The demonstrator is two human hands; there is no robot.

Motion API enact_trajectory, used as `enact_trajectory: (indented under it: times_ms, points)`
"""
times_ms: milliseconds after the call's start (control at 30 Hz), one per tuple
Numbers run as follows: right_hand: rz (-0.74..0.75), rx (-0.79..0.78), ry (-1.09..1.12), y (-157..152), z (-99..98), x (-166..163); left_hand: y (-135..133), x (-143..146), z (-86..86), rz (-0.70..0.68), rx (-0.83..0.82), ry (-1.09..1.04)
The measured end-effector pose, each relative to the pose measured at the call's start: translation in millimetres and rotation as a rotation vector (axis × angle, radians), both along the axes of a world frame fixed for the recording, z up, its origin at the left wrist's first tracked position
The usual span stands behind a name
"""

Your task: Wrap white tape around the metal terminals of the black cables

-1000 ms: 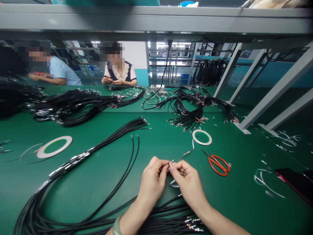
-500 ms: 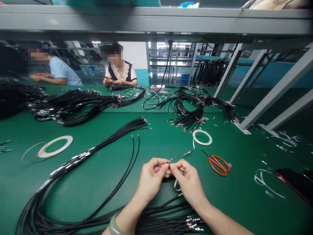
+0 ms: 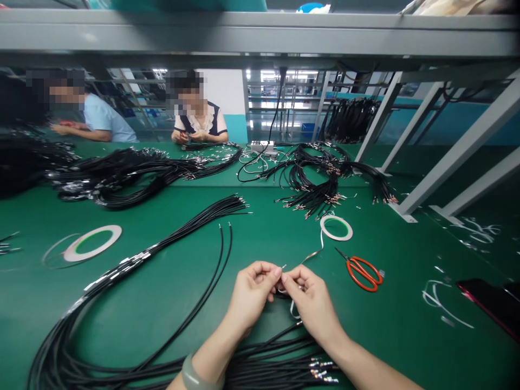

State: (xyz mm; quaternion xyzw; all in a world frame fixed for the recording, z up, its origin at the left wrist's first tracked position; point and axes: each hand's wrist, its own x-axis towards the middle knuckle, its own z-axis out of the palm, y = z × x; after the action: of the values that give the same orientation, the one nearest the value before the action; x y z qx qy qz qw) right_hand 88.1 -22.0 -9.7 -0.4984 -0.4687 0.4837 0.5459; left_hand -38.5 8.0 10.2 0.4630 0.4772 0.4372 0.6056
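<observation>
One thin wire tip (image 3: 284, 266), pinched by your left hand (image 3: 254, 292) and right hand (image 3: 312, 295), slants toward the orange scissors (image 3: 363, 272), right hand nearer.

Your left hand (image 3: 252, 293): it pinches a cable end (image 3: 284, 267).
Your right hand (image 3: 313, 298): it pinches white tape (image 3: 312, 254) close beside.
Scissors (image 3: 363, 273): they lie at your right.
</observation>
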Motion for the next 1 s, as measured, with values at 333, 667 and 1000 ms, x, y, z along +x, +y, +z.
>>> enact_trajectory:
  times_ms: [333,667,1000]
  points:
    - [-0.021,-0.049,0.064,1.6,-5.8,-0.1,8.0,-7.6,-3.9,-0.108,-0.038,-0.011]
    - [0.021,-0.02,0.042,0.0,-3.4,-1.4,8.2,-9.9,-5.8,-0.172,-0.232,-0.251]
    - [-0.029,-0.03,-0.086,-2.0,-2.2,1.2,12.2,-11.4,-8.5,-0.045,-0.095,-0.026]
